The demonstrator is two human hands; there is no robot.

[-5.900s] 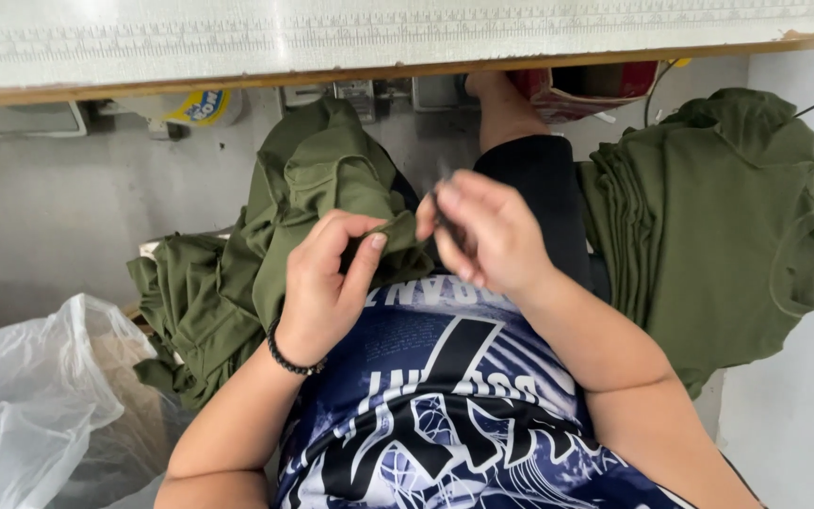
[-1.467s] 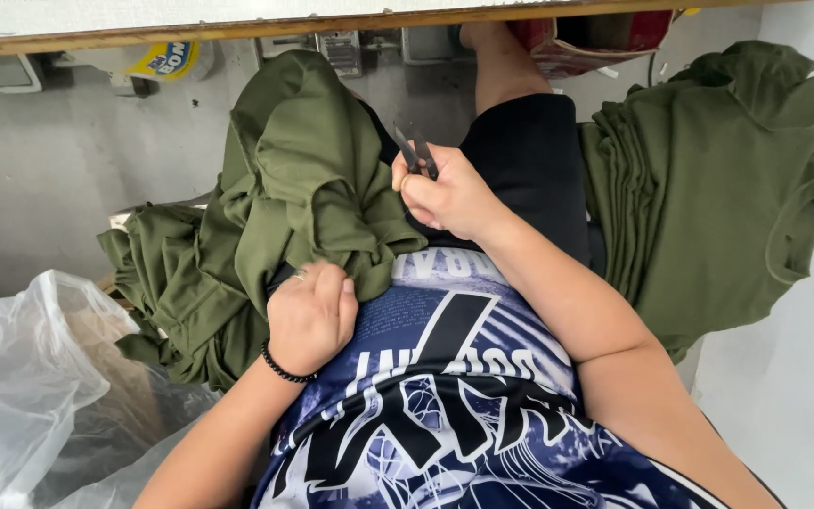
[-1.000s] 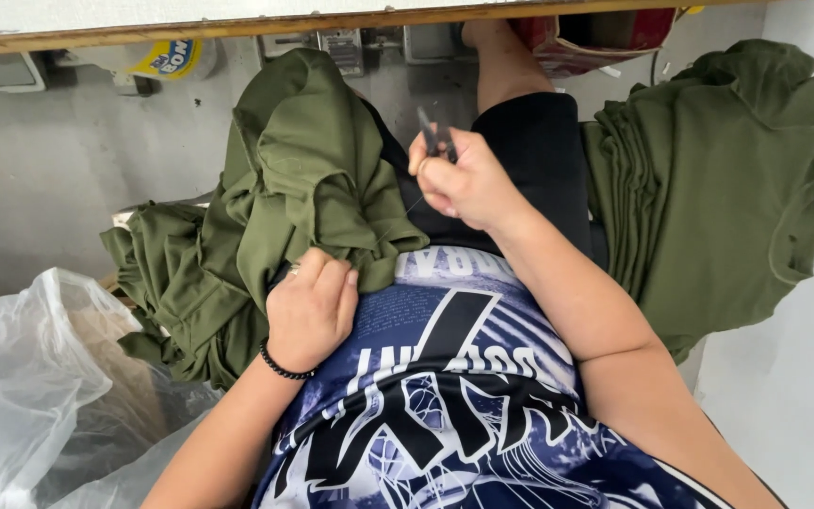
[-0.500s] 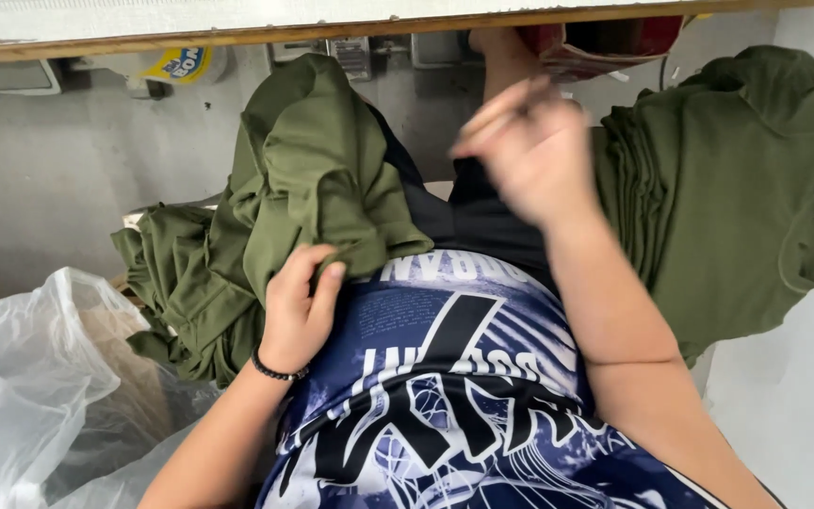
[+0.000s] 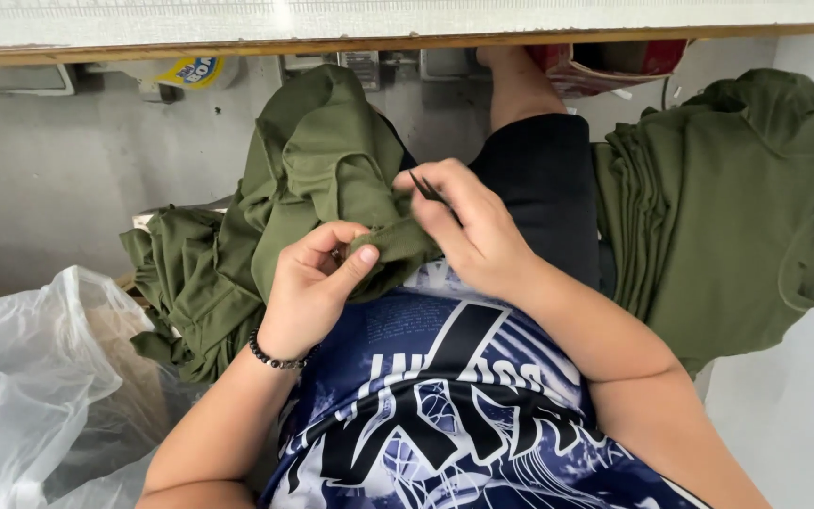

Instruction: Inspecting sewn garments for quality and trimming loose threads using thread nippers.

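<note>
On the lap, the left hand (image 5: 308,287) pinches a fold of the olive green garment (image 5: 317,188) in a closed grip, while the right hand (image 5: 473,231), closed around small dark snips (image 5: 426,187), sits just right of that fold, blades angled up-left.

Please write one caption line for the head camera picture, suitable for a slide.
Left hand pinches an olive green fabric garment on the lap while right hand holds small dark thread snips at its edge.

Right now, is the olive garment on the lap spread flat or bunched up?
Bunched up. The olive garment lies in rumpled folds over the lap, one edge pinched between the left hand and the right hand, which holds small snips.
</note>
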